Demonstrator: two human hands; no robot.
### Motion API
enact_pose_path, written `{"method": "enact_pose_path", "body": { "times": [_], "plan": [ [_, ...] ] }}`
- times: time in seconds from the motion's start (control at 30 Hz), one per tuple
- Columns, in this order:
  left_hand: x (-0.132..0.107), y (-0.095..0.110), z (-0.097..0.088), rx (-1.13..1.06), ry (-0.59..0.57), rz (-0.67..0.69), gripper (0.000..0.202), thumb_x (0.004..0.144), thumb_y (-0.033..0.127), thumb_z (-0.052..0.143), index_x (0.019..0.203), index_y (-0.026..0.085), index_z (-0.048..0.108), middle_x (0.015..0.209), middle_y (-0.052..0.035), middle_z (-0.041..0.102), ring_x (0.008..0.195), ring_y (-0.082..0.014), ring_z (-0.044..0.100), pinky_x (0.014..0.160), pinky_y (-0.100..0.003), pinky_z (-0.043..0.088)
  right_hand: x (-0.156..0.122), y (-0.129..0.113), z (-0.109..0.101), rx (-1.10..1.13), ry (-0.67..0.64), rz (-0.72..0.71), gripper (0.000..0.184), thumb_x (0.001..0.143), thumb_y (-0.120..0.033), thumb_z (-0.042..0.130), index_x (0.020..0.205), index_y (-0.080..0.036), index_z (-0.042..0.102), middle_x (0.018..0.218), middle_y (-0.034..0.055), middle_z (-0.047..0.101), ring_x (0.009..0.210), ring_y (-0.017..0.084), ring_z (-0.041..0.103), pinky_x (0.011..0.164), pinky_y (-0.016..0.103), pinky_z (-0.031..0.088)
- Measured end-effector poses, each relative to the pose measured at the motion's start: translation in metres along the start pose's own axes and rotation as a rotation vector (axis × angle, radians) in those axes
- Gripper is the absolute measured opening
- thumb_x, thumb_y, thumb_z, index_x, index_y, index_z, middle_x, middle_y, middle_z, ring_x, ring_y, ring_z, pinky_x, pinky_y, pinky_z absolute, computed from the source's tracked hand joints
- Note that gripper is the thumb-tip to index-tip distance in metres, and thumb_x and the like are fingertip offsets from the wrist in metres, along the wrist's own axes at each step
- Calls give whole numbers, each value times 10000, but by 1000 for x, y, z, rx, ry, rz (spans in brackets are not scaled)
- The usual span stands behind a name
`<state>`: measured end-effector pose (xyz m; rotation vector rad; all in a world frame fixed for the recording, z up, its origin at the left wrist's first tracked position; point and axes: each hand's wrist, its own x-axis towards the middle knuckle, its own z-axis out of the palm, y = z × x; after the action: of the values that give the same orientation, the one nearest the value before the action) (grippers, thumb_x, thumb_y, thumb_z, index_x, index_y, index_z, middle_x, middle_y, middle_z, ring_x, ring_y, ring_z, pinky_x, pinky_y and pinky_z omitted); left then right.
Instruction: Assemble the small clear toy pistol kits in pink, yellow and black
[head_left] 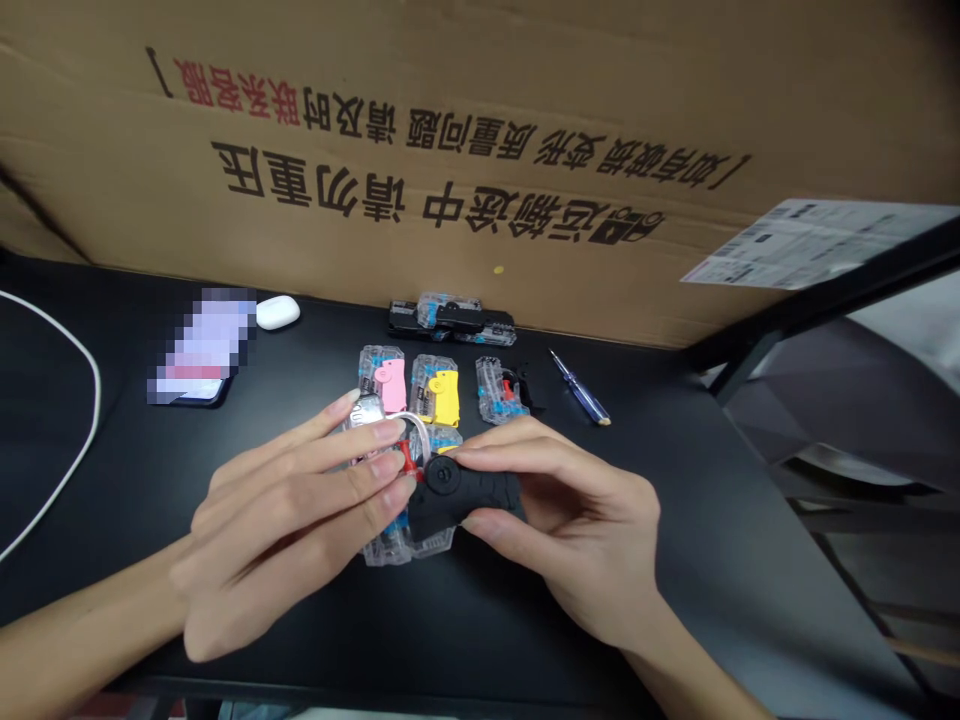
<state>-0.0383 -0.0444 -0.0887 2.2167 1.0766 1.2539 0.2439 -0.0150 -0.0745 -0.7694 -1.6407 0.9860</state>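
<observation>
My left hand [300, 500] has its fingers closed together over a clear plastic device [394, 545], and its thumb is hidden. A silver part and a curved, clear or pale loop [414, 428] show at its fingertips, with a small red part [407, 456] beside them. In a thumb-and-finger pinch, my right hand [577, 510] holds a black plastic piece [465, 500] with a round disc on it. The black piece meets the clear device at the left fingertips; whether they are joined I cannot tell.
Behind the hands lie clear devices with a pink piece [392, 385], a yellow piece [447, 398] and a black piece [529, 388]. A stack of black and clear parts [450, 318] sits by the cardboard box [450, 120]. A screwdriver [581, 388], phone [202, 350], white case [278, 313] and white cable [94, 390] are around.
</observation>
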Motion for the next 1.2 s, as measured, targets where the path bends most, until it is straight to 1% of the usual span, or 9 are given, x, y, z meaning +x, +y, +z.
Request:
{"method": "enact_pose_path", "body": {
  "times": [0.23, 0.33, 0.43, 0.53, 0.63, 0.73, 0.9, 1.07, 1.2],
  "plan": [
    [-1, -5, 1, 22, -1, 101, 489, 1194, 248, 527, 1575, 476, 730, 1444, 20, 853, 1396, -307, 806, 1333, -616, 570, 0, 2, 1, 28, -7, 7, 413, 891, -157, 1007, 1246, -350, 921, 1091, 44, 888, 977, 216, 824, 907, 354, 706],
    [8, -6, 5, 31, 86, 182, 481, 1149, 187, 637, 1575, 385, 745, 1398, -12, 871, 1347, -282, 830, 1327, -548, 595, 0, 2, 2, 53, 1, 27, 403, 898, -152, 999, 1245, -341, 921, 1099, 46, 889, 998, 212, 831, 920, 341, 712],
    [19, -3, 13, 105, 187, 274, 571, 1024, 71, 795, 1536, 320, 763, 1424, -47, 843, 1456, -293, 763, 1335, -503, 586, -1, 1, 4, 87, 13, 43, 393, 911, -133, 983, 1240, -339, 918, 1148, 41, 895, 1052, 198, 841, 961, 307, 711],
    [26, 2, 23, -102, 280, 5, 662, 1020, 89, 803, 1617, 352, 686, 1619, -95, 716, 1533, -336, 693, 1290, -531, 617, -2, 2, 7, 86, 47, 19, 396, 929, -88, 948, 1236, -336, 910, 1188, 28, 897, 1117, 186, 838, 1020, 290, 698],
    [31, 5, 29, -475, 253, -415, 439, 1139, 232, 710, 1560, 352, 740, 1525, -82, 784, 1275, -237, 828, 1063, -332, 719, -1, 5, 8, 70, 92, 3, 415, 933, -56, 927, 1240, -332, 895, 1176, 6, 898, 1126, 166, 835, 1035, 262, 685],
    [38, 5, 28, -779, 220, -672, 400, 1092, 363, 813, 1488, 310, 803, 1427, -80, 840, 1160, -203, 848, 922, -223, 707, 1, 8, 9, 54, 111, 9, 433, 929, -52, 930, 1254, -333, 876, 1175, -8, 893, 1120, 151, 839, 1038, 244, 676],
    [47, 6, 28, -988, 69, -765, 378, 944, 365, 980, 1275, 214, 878, 1170, -86, 906, 986, -190, 861, 898, -236, 713, 2, 10, 7, -28, 115, -10, 389, 954, -84, 920, 1256, -321, 860, 1203, 10, 883, 1171, 169, 829, 1053, 271, 671],
    [48, 6, 30, -1031, 105, -780, 286, 942, 314, 979, 1155, 182, 839, 1106, -80, 902, 898, -169, 853, 806, -224, 715, 0, 12, 8, -104, 152, 18, 295, 983, -158, 913, 1221, -319, 847, 1242, 35, 862, 1171, 206, 823, 882, 286, 697],
    [48, 3, 31, -1051, 133, -762, 276, 957, 309, 967, 1150, 174, 823, 1081, -73, 900, 884, -163, 863, 785, -207, 713, -4, 14, 10, -143, 117, 23, 338, 980, -169, 922, 1266, -324, 831, 1284, 47, 842, 1245, 232, 804, 946, 326, 704]
  ]
}}
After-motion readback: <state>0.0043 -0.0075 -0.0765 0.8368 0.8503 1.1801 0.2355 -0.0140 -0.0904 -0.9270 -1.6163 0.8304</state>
